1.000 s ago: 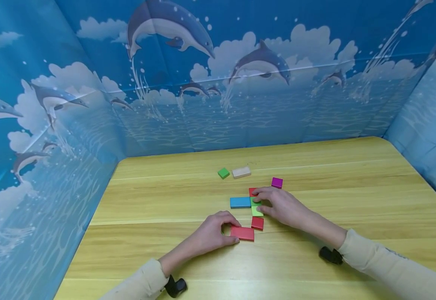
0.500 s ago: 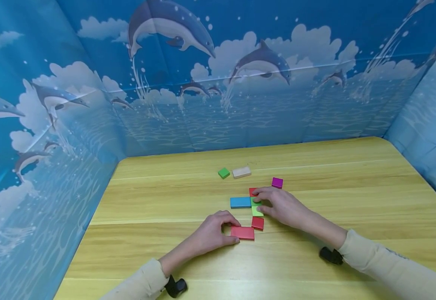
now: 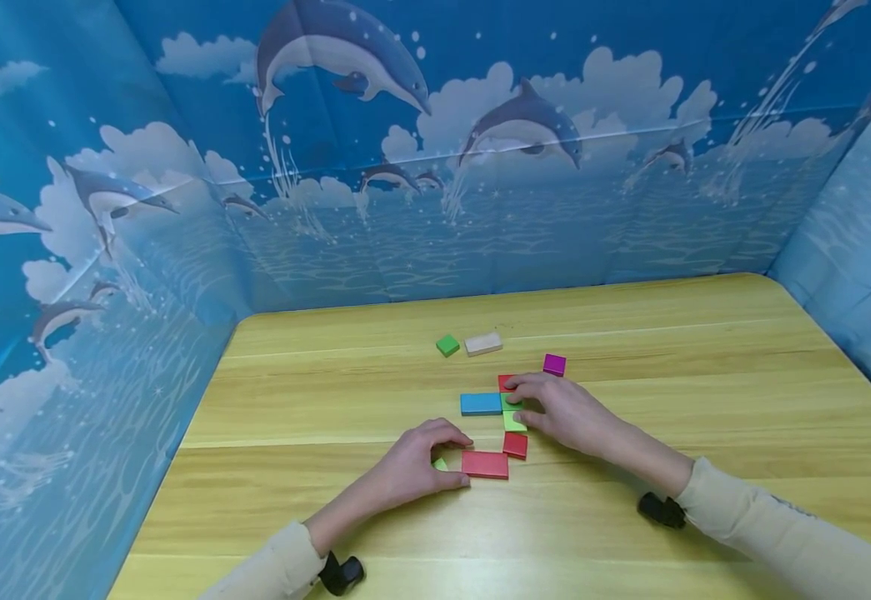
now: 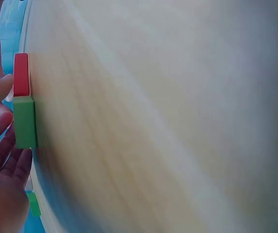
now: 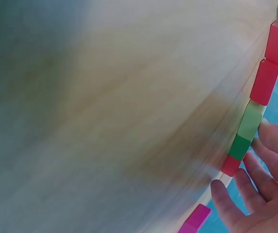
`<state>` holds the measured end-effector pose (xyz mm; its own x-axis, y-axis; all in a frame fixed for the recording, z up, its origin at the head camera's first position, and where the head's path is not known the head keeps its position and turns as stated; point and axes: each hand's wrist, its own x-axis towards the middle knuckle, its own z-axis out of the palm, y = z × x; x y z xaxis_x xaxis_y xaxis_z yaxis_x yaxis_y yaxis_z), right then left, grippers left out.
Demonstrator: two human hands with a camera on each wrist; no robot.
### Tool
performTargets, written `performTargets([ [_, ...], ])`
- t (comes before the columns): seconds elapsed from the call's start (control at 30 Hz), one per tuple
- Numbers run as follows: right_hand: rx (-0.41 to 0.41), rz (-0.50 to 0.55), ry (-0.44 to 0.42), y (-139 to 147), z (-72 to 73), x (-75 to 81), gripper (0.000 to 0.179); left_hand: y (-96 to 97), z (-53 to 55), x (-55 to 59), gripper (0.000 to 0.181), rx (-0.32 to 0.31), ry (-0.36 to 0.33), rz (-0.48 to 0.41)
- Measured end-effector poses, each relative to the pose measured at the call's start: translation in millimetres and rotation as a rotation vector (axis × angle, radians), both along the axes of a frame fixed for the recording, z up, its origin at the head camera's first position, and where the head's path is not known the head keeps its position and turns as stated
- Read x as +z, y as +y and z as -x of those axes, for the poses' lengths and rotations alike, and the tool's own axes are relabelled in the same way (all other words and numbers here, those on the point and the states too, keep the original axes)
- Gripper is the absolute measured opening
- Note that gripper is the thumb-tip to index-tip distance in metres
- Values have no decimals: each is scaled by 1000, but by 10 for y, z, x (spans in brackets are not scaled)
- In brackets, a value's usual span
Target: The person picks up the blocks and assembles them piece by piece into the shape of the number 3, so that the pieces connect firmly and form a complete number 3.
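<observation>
In the head view my left hand point(image 3: 408, 468) curves its thumb and fingers around a light green block point(image 3: 441, 465), with the fingertips now apart from the long red block point(image 3: 485, 465). The left wrist view has that green block point(image 4: 25, 124) against the red one point(image 4: 21, 74). My right hand point(image 3: 570, 414) rests fingertips on a row of small blocks: lime point(image 3: 514, 422), green point(image 3: 511, 402) and red point(image 3: 504, 382), partly covered. A blue block point(image 3: 480, 405) adjoins the row's left side. A small red block point(image 3: 515, 446) sits between the row and the long red block.
Farther back lie a green block point(image 3: 448, 345) and a pale wooden block point(image 3: 483, 343). A purple block point(image 3: 554, 364) is just behind my right hand. The wooden table point(image 3: 292, 367) meets a dolphin-print curtain point(image 3: 435, 242) along its back edge.
My left hand has drawn slightly back to the left, its fingers parting from the long red block and exposing the light green block. The right hand has not moved.
</observation>
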<state>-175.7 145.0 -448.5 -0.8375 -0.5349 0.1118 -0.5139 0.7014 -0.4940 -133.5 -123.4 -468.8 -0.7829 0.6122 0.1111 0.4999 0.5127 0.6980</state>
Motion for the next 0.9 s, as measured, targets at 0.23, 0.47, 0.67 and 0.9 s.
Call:
performTargets([
  [0.23,1,-3,0,-2,13,-2,28,-111,-52,10,36,55,-10,-42],
  [0.47,12,-2,0,-3,24,-12,28,-233,-135,-2,36,103,-16,7],
  [0.67,4,5,-6,3,30,-26,28,-313,-207,4,42,132,-49,1],
  [0.9,11,9,-3,1,47,-27,29,-300,-247,-20,40,134,-60,-1],
])
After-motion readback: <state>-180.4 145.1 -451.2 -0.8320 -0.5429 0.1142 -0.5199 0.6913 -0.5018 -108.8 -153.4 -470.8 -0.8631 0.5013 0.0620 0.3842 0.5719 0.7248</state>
